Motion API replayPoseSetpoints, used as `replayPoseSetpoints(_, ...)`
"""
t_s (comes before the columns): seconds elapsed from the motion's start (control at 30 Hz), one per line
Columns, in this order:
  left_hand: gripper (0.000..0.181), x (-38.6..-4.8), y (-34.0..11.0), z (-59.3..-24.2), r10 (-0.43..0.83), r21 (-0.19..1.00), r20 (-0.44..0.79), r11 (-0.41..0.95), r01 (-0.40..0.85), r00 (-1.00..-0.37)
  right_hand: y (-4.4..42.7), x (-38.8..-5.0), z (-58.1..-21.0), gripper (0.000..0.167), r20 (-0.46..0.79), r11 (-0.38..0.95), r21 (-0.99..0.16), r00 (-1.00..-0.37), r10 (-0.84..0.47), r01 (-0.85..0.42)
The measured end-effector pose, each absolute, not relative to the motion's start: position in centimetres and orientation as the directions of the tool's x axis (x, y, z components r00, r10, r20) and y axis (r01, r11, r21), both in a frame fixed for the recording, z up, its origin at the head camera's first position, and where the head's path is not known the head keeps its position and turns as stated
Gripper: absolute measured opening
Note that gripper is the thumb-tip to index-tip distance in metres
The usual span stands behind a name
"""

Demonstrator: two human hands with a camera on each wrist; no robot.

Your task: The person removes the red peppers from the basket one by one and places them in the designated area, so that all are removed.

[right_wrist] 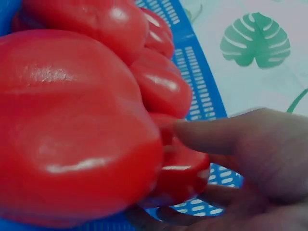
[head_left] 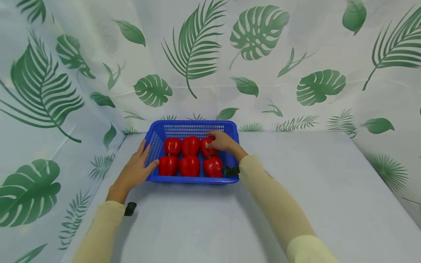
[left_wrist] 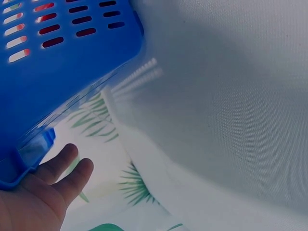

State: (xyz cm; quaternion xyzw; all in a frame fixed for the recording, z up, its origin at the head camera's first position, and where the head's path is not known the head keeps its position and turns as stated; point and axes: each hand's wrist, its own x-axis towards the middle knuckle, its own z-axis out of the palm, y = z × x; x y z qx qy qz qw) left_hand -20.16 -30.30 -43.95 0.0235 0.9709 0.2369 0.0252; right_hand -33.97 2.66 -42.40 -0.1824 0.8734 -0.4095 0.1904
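A blue plastic basket (head_left: 194, 179) with slotted walls holds several glossy red bell peppers (head_left: 190, 166) in two rows. Inside its back right part, my right hand (head_left: 221, 141) grips a red bell pepper (head_left: 204, 149). The right wrist view shows the thumb on top of that pepper (right_wrist: 185, 168) and the fingers around its far side, partly hidden. A larger pepper (right_wrist: 77, 125) fills the front of that view. My left hand (head_left: 133, 171) touches the basket's left side with fingers extended and the thumb over the rim. In the left wrist view, two straight fingers (left_wrist: 72, 180) reach past the basket's edge (left_wrist: 29, 166).
The basket stands on a white table (head_left: 197, 223), near its back edge. Behind and at the sides hangs a white curtain (head_left: 210, 98) printed with green leaves. Dark wrist-camera parts (head_left: 130, 209) show by both sleeves, the right one over the basket's front right corner.
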Motion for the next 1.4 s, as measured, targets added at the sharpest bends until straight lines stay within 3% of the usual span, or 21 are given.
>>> replayPoseSetpoints(0.13,0.089,-20.1,-30.1,-44.2,0.058,0.469,-0.047,0.883,0.030,-0.997,2.4,-33.8,-43.3,0.060,-0.177,0.657,-0.729,-0.873,-0.455,-0.195)
replayPoseSetpoints(1.03,0.087,-20.2,-30.2,-43.9,0.059,0.476,-0.057,0.879,0.025,-0.997,2.4,-33.9,-42.6,0.059,-0.159,0.645,-0.743,-0.889,-0.429,-0.178)
replayPoseSetpoints(1.4,0.090,-20.4,-30.6,-44.0,0.050,0.474,-0.058,0.880,0.016,-0.997,2.9,-33.9,-40.8,0.061,-0.092,0.594,-0.782,-0.907,-0.411,-0.189)
